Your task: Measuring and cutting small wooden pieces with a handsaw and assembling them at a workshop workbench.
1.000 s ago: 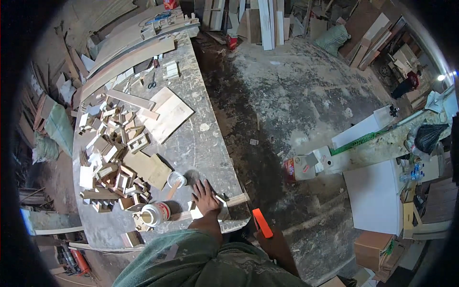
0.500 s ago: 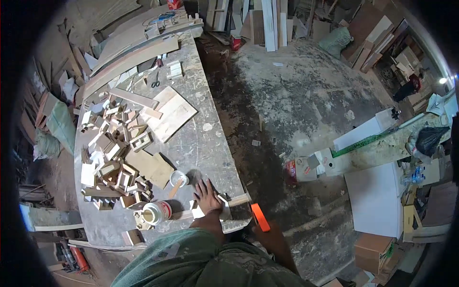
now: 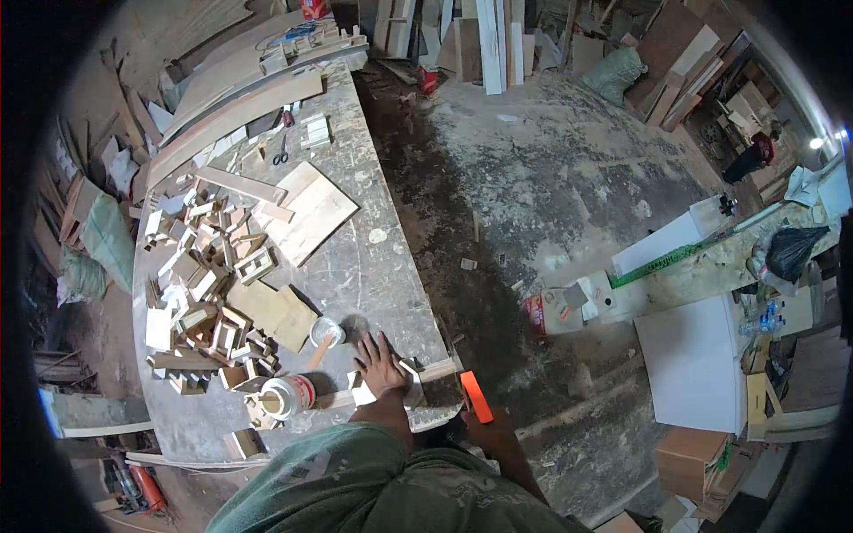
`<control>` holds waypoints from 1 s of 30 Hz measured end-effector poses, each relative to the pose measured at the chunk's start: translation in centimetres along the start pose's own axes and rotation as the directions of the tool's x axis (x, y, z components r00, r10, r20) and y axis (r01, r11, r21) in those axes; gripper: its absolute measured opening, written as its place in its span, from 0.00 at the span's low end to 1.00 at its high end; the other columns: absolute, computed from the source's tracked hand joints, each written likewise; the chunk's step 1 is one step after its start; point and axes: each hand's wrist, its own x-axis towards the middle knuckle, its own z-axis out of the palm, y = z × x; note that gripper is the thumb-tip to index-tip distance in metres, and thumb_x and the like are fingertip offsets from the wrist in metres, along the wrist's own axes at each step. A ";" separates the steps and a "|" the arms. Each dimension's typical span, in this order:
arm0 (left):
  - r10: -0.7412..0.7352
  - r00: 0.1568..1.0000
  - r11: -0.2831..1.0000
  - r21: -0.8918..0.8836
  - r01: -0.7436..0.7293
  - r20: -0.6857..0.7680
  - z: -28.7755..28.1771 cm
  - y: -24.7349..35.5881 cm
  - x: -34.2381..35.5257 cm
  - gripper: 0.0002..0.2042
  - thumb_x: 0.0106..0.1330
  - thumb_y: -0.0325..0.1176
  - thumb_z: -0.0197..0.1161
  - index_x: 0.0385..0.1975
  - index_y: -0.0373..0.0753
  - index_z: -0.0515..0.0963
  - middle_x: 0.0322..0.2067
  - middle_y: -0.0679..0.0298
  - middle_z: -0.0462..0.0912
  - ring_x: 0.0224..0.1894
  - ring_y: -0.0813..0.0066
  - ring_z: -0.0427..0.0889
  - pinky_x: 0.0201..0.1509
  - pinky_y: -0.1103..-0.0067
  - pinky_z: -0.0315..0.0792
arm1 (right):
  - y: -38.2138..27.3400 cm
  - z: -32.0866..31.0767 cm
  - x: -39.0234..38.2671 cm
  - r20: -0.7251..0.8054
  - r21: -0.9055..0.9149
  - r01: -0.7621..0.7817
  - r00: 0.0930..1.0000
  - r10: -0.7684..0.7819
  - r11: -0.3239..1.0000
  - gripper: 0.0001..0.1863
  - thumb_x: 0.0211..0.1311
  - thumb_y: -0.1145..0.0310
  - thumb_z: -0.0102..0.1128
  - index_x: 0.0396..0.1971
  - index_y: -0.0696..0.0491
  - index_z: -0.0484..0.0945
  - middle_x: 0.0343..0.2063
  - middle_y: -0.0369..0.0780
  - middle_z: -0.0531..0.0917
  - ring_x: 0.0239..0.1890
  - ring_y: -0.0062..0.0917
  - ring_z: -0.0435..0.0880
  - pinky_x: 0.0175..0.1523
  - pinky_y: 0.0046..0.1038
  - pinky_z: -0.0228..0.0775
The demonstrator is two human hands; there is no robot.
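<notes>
My left hand (image 3: 382, 371) lies with spread fingers over small wood pieces at the near edge of the workbench (image 3: 391, 266), pressing beside a wooden strip (image 3: 437, 370) that reaches the bench's right corner. Just off that corner, my right hand (image 3: 478, 430) is closed on a tool with a flat orange part (image 3: 477, 397). The rest of the tool and most of those fingers are in shadow. Left of my left hand are a small white cup (image 3: 325, 332), a flat wooden stick (image 3: 321, 352) leaning by it, and a white tub with a red label (image 3: 289, 396).
A heap of small wooden frames and offcuts (image 3: 209, 284) covers the bench's left side. Beyond lie flat boards (image 3: 311, 213) and scissors (image 3: 281, 151). A second bench (image 3: 657, 293) stands right across the floor. Another person (image 3: 753, 155) is at the far right.
The whole view has shifted a little to the left. My left hand keeps its place on the wood. The orange tool stays by the bench corner, with only a slight shift.
</notes>
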 end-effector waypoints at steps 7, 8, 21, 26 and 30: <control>0.005 1.000 0.999 -0.044 -0.004 0.007 0.7 0.1 0.1 0.36 0.64 0.39 0.50 0.73 0.49 0.48 0.73 0.53 0.45 0.75 0.50 0.41 0.74 0.50 0.36 | 4.5 2.9 3.2 -0.226 -0.194 0.478 0.828 -0.514 0.856 0.15 0.61 0.59 0.63 0.25 0.55 0.75 0.18 0.40 0.73 0.23 0.28 0.74 0.30 0.36 0.67; 0.000 1.000 0.999 -0.042 0.000 0.007 0.7 -0.1 0.0 0.36 0.64 0.39 0.50 0.73 0.49 0.48 0.73 0.53 0.45 0.75 0.50 0.41 0.74 0.50 0.36 | 5.1 2.7 3.0 -0.221 -0.192 0.479 0.829 -0.514 0.856 0.15 0.61 0.59 0.63 0.25 0.55 0.75 0.18 0.40 0.73 0.23 0.28 0.74 0.30 0.36 0.67; 0.028 0.998 0.998 -0.047 -0.031 -0.055 0.5 -0.6 0.0 0.36 0.61 0.40 0.50 0.72 0.45 0.52 0.72 0.49 0.49 0.74 0.47 0.46 0.73 0.48 0.38 | 2.3 1.0 -0.1 -0.005 0.106 0.081 0.997 -0.081 0.991 0.13 0.60 0.61 0.64 0.29 0.55 0.75 0.21 0.37 0.76 0.26 0.25 0.74 0.33 0.32 0.68; -0.006 0.999 0.999 -0.047 0.004 -0.040 0.7 -0.6 0.0 0.35 0.63 0.40 0.48 0.73 0.46 0.51 0.73 0.51 0.46 0.75 0.49 0.44 0.73 0.49 0.38 | 2.4 1.0 0.6 0.034 -0.069 0.144 0.989 -0.142 0.987 0.12 0.60 0.61 0.64 0.31 0.54 0.75 0.22 0.38 0.76 0.27 0.25 0.75 0.35 0.32 0.70; -0.010 1.000 0.999 -0.038 0.009 -0.018 0.7 -0.4 0.4 0.34 0.64 0.40 0.48 0.73 0.46 0.51 0.73 0.51 0.47 0.75 0.50 0.44 0.73 0.49 0.38 | 2.9 1.2 0.5 -0.045 0.147 0.230 0.973 -0.226 0.962 0.12 0.60 0.65 0.62 0.22 0.56 0.74 0.15 0.31 0.71 0.22 0.14 0.70 0.26 0.28 0.62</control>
